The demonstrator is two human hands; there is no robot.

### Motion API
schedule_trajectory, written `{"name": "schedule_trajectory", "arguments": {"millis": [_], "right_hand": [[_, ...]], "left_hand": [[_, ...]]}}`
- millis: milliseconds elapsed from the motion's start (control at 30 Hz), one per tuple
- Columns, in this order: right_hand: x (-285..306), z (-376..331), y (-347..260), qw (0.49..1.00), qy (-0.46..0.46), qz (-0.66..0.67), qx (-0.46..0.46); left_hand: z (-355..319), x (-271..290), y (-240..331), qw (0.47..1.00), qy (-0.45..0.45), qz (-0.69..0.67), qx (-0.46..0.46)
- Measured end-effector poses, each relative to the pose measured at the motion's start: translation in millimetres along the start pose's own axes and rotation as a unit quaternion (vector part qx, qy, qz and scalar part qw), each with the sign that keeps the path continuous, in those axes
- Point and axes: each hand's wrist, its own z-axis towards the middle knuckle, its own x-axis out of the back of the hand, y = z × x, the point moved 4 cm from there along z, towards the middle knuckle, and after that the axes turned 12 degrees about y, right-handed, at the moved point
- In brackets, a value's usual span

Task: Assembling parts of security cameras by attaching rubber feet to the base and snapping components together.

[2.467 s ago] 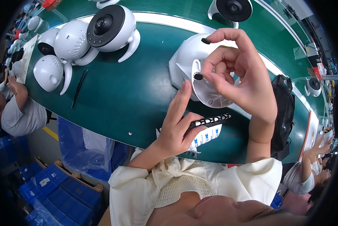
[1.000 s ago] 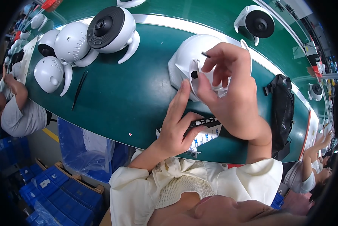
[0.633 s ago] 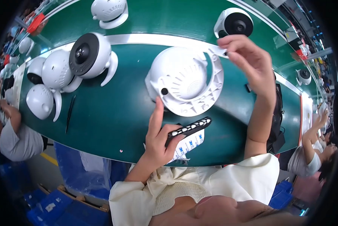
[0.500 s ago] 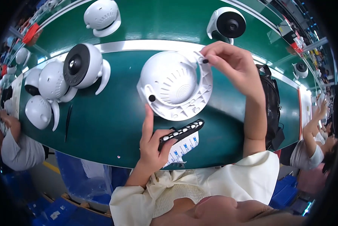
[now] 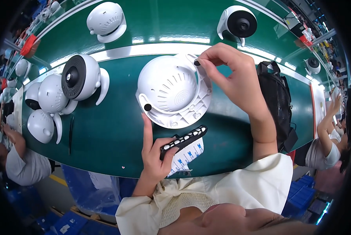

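"How is the left hand (image 5: 154, 160) set?"
"Thumb and bent fingers close on a black strip (image 5: 185, 140) with white round spots, a blue-printed white backing sheet (image 5: 191, 152) beside it. Its index finger stretches straight out, tip at the edge of the C-shaped base (image 5: 205, 92) on the white camera housing (image 5: 158, 76)."
"And the right hand (image 5: 236, 78)?"
"Pinched nearly shut: thumb and forefinger have a small round black pad (image 5: 197, 62) at the base's upper-right end. I can't tell whether that pad touches the plastic."
"Where's the housing?"
"On the green table (image 5: 113, 133) in front of the person, slotted vents showing. A second black pad (image 5: 147, 107) sits on the base's lower-left end."
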Motion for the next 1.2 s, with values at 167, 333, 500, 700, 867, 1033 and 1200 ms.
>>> {"name": "schedule_trajectory", "arguments": {"millis": [167, 333, 500, 700, 867, 1033, 1200], "right_hand": [[-2, -5, -9, 0.997, 0.048, -0.06, 0.032], [-4, -9, -9, 0.992, 0.074, -0.089, 0.055], [-5, -10, -8, 0.99, 0.088, -0.089, 0.072], [-7, -12, -5, 0.987, 0.1, -0.112, 0.065], [0, -1, 8, 0.991, 0.006, -0.049, -0.123], [26, -13, -40, 0.995, 0.047, -0.084, 0.019], [-19, -52, -75, 0.964, -0.223, -0.053, 0.137]], "left_hand": [[-1, 1, 0, 1.0, -0.005, -0.008, 0.021], [-1, 1, 0, 1.0, -0.006, 0.01, -0.005], [-3, 1, -1, 1.0, -0.002, -0.005, 0.005], [-3, 1, -1, 1.0, -0.004, -0.011, 0.007], [-2, 5, 1, 1.0, 0.009, -0.011, -0.02], [-2, 17, 4, 0.988, 0.017, -0.133, 0.075], [-9, 18, 16, 0.966, 0.03, -0.211, 0.147]]}}
